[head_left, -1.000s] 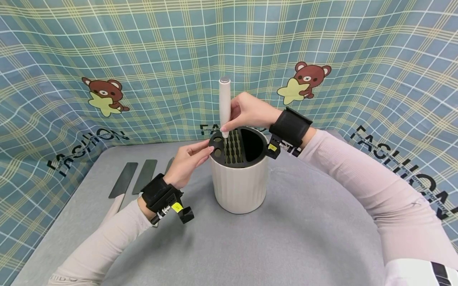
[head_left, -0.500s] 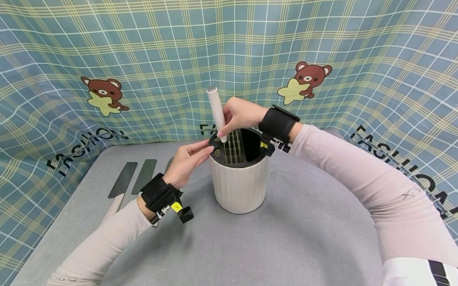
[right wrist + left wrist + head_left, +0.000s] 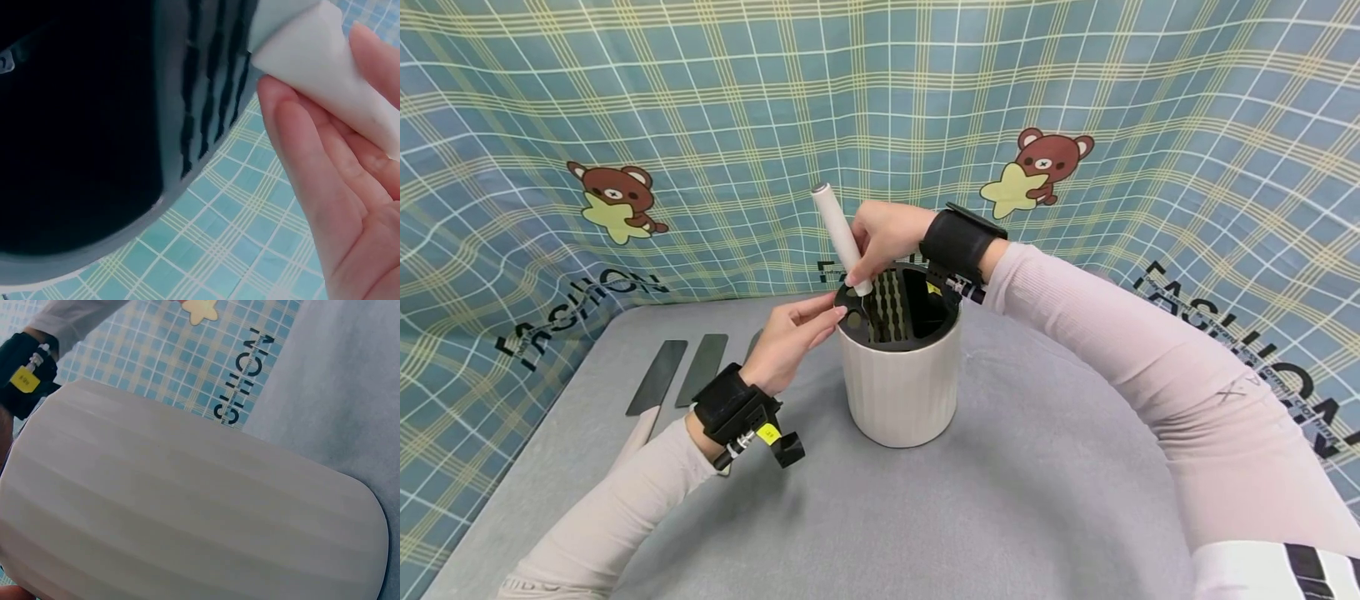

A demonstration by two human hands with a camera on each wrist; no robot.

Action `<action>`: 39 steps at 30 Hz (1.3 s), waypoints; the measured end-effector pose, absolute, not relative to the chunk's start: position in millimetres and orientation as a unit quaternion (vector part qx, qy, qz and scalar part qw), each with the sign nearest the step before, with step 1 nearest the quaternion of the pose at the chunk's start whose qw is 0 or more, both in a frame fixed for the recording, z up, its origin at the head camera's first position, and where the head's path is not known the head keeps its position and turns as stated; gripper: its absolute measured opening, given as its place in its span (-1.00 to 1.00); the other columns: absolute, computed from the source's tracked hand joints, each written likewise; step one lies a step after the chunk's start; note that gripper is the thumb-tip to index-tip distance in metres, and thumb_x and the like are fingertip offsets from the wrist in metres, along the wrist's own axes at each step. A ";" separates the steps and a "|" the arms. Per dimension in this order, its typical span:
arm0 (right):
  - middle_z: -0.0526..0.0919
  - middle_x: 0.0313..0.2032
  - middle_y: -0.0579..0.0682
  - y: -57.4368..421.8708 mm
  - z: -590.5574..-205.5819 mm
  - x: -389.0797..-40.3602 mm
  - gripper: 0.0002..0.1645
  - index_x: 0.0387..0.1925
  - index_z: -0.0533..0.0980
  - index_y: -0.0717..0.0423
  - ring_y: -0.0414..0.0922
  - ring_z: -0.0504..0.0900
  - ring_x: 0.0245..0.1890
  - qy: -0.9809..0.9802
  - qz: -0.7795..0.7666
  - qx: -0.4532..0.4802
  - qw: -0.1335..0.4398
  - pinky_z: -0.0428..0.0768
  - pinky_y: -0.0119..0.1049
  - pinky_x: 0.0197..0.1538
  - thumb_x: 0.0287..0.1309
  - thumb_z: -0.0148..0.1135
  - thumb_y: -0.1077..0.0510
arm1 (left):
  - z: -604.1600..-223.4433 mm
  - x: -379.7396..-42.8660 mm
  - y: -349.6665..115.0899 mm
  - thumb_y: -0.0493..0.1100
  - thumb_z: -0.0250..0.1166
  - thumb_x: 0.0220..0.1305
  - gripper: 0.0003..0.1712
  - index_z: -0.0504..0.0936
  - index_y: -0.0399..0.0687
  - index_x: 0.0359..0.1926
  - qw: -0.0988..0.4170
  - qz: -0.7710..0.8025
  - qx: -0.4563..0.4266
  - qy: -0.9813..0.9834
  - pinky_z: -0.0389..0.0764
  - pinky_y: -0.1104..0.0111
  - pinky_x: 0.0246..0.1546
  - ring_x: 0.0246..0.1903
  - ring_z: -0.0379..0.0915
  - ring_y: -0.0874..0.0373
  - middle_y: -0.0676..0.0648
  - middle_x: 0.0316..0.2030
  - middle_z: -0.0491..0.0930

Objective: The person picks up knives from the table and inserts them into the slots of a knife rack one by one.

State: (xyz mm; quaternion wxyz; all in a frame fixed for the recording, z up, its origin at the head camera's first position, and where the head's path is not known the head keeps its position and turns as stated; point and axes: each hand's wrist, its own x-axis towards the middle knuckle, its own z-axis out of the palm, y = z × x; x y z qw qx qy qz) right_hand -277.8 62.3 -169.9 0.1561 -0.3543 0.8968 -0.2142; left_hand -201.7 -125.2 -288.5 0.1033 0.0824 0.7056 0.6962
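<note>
Right hand (image 3: 887, 236) gripped the white handle (image 3: 837, 225), which leaned up and left from it, lower end at the slotted black insert (image 3: 912, 332) below that hand. Left hand (image 3: 786, 343), fingers fairly straight, touched the rim of the ribbed holder (image 3: 902, 396) to its right. Left wrist view showed mostly holder wall; only right wrist view exposed fingers lying along the handle's hidden side.

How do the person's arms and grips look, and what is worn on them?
The left sleeve and right sleeve are long and pale pinkish; the right one has a white part with black bars. The left strap and right strap are black; each carries a black mount, a silvery connector and a yellow tag. The left grip and right grip wear no glove.
</note>
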 end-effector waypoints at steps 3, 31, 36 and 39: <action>0.73 -0.30 0.18 60.0 -167.1 -278.1 -0.69 -0.17 0.61 0.33 -0.09 0.70 -0.37 0.899 -0.210 -0.344 0.173 0.73 -0.34 -0.21 0.09 0.42 0.21 | -288.3 -201.4 -125.0 -0.21 0.13 0.43 -0.40 0.24 -0.24 0.42 0.103 0.696 0.083 0.706 0.43 0.39 0.34 0.37 0.23 0.05 -0.17 0.40 0.25; 0.68 -0.31 0.10 67.4 -173.7 -261.5 -0.60 -0.22 0.60 0.23 -0.05 0.61 -0.30 0.898 -0.171 -0.389 0.117 0.63 -0.25 -0.19 -0.13 0.56 0.18 | -291.2 -202.2 -124.8 -0.18 0.16 0.42 -0.42 0.30 -0.18 0.40 0.097 0.698 0.087 0.704 0.43 0.41 0.34 0.37 0.23 0.08 -0.13 0.40 0.25; 0.67 -0.32 0.09 75.5 -176.9 -262.1 -0.60 -0.22 0.60 0.23 -0.05 0.61 -0.30 0.887 -0.201 -0.401 0.109 0.61 -0.28 -0.21 -0.15 0.57 0.22 | -290.6 -202.6 -124.3 -0.18 0.16 0.42 -0.41 0.28 -0.19 0.41 0.096 0.700 0.083 0.702 0.45 0.45 0.31 0.37 0.23 0.10 -0.13 0.41 0.24; 0.68 -0.30 0.10 79.2 -177.6 -261.7 -0.59 -0.19 0.61 0.25 -0.05 0.63 -0.28 0.881 -0.213 -0.408 0.110 0.63 -0.27 -0.19 -0.13 0.56 0.22 | -290.1 -202.0 -124.1 -0.19 0.16 0.43 -0.41 0.28 -0.19 0.41 0.096 0.703 0.084 0.700 0.44 0.45 0.32 0.37 0.23 0.10 -0.13 0.41 0.23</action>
